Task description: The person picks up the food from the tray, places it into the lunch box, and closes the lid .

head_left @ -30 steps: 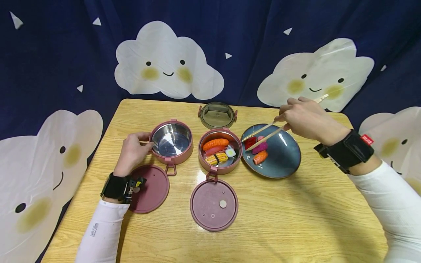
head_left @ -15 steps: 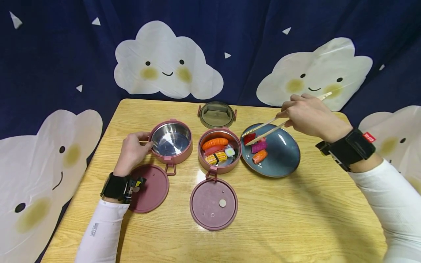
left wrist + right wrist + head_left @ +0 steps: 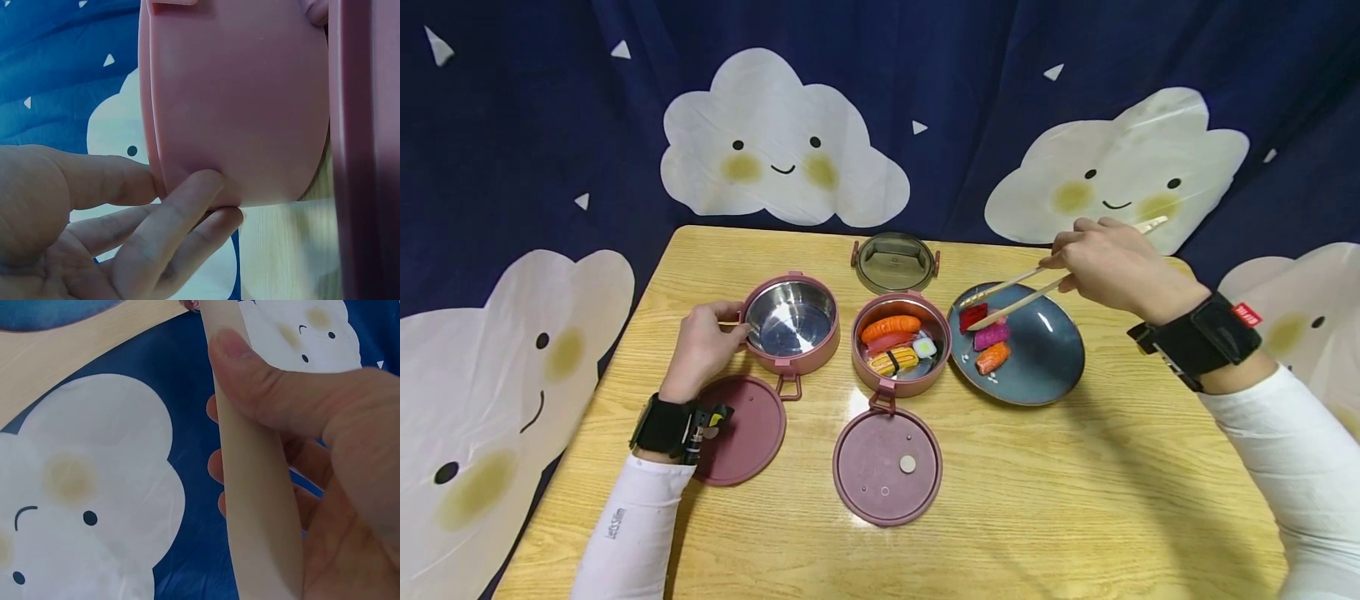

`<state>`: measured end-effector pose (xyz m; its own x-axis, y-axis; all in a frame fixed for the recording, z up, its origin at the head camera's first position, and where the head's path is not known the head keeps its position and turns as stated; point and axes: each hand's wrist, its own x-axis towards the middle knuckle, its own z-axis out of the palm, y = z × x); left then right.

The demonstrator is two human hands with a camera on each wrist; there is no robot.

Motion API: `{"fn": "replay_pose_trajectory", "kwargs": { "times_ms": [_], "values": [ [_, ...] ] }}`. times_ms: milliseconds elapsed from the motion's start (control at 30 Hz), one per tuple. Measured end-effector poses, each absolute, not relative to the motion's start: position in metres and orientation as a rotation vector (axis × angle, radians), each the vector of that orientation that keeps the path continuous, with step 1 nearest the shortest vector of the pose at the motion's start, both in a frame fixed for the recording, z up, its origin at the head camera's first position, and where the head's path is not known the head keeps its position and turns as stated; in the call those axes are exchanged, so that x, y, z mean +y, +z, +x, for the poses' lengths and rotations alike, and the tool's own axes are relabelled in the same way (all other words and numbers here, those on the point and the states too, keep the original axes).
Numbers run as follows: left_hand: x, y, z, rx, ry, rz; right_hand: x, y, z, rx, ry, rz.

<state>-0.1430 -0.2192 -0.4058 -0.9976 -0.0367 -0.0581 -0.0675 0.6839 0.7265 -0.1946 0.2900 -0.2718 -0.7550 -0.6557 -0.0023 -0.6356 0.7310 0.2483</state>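
Right hand [image 3: 1112,262] holds a pair of wooden chopsticks [image 3: 1022,292], fingers curled round the shafts; the right wrist view confirms the thumb pressed along one stick. The tips stand slightly apart above the near-left part of the blue plate [image 3: 1052,354], over the red sushi piece [image 3: 972,317]. From the head view it cannot be settled whether the tips touch that piece; nothing appears to be lifted.

Left hand [image 3: 703,346] rests against the outer wall of the empty pink container [image 3: 792,321]. The left wrist view shows the fingers only lightly bent, their pads laid on the pink wall, steadying rather than clasping it.

Contents as found: the filled pink container [image 3: 901,342], between the empty one and the plate, holds an orange piece, a pink piece, a yellow banded piece and a small white roll. Three pieces remain on the plate: the red one, a magenta piece [image 3: 991,335] and an orange salmon piece [image 3: 992,358].

Judgement: the transfer from plate to container looks a little over half done, with three pieces outstanding. The empty container has received nothing. Both pink lids [image 3: 887,465] [image 3: 747,429] lie open on the wooden table [image 3: 1075,500], and a grey-green inner lid [image 3: 895,262] sits behind; no closing has begun.
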Motion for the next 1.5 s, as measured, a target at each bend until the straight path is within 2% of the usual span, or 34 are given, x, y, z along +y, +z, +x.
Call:
{"fn": "replay_pose_trajectory", "kwargs": {
  "times_ms": [600,1000,1500],
  "values": [
    [-0.218,-0.407,-0.145,2.847,1.213,-0.082,0.298,-0.280,-0.198,-2.728,-0.334,1.124],
    [-0.219,-0.404,-0.142,2.844,1.230,-0.084,0.294,-0.255,-0.195,-2.763,-0.324,1.053],
    [-0.216,-0.406,-0.143,2.837,1.263,-0.090,0.271,-0.235,-0.194,-2.653,-0.293,1.109]
  ]
}}
